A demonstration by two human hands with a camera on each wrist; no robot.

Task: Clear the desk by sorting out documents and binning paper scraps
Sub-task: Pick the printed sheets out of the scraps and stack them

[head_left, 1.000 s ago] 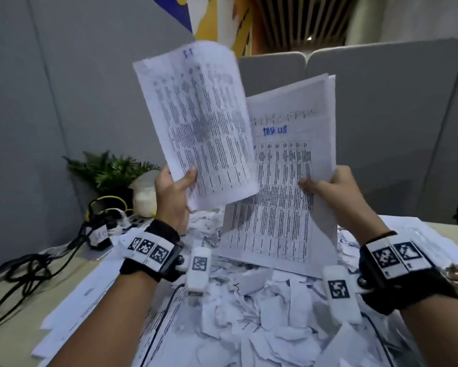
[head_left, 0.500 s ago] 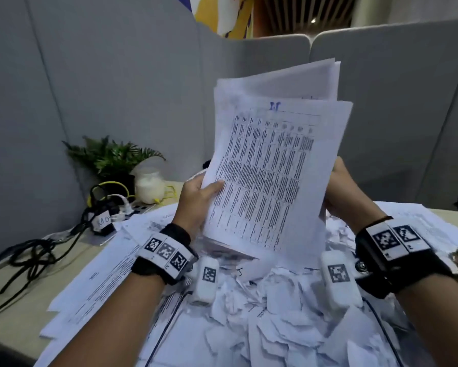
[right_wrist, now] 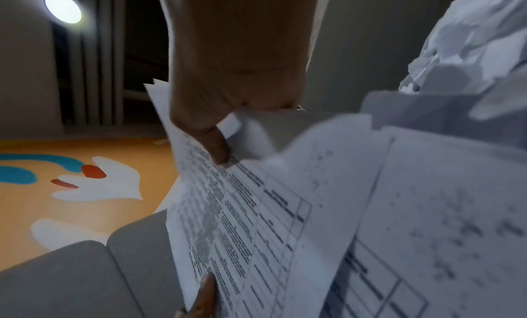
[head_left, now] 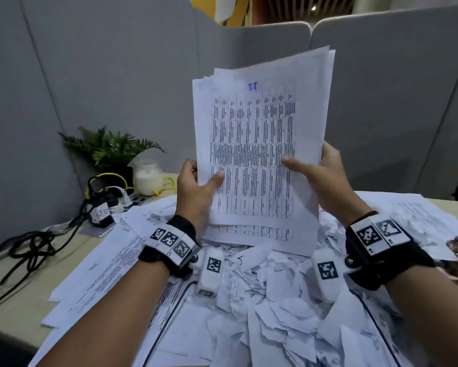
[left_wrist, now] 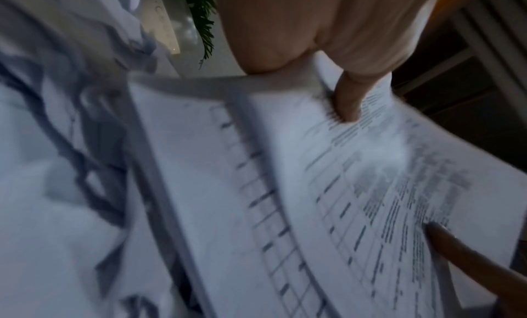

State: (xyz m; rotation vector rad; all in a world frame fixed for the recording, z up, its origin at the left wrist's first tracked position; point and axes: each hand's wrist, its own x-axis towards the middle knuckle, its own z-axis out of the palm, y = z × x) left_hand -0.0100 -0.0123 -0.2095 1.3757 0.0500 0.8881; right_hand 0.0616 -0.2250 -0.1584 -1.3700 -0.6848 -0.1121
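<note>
Both hands are on one stack of documents (head_left: 262, 160), held upright over the desk (head_left: 16, 295) with its long axis running straight up and the printed table facing the camera, a blue handwritten mark at the top edge. Left hand (head_left: 196, 192) grips the stack's lower left edge, thumb pressed flat on the front sheet and the rest of the fingers wrapped behind; the left wrist view shows that thumb (left_wrist: 346, 102) pushing into the paper. Right hand (head_left: 325, 181) pinches the right edge the same way, thumb across the print, fingers behind. The sheets are thin white printer paper, rectangular, a bit fanned at the top so several corners stick out. Right under the stack sits a heap of paper scraps (head_left: 270, 300), torn and crumpled white bits with ragged edges, piled loose on the desk, not in any bin that I can see. Left of the stack, flat printed loose sheets (head_left: 111, 263) spread over the beige desk. Further left of the stack there's a frosted white jar (head_left: 147, 177), can't tell what's in it, with a leafy green plant (head_left: 108, 147) behind it and a tangle of black cables (head_left: 32, 247) near the grey felt-looking partition (head_left: 90, 75).
</note>
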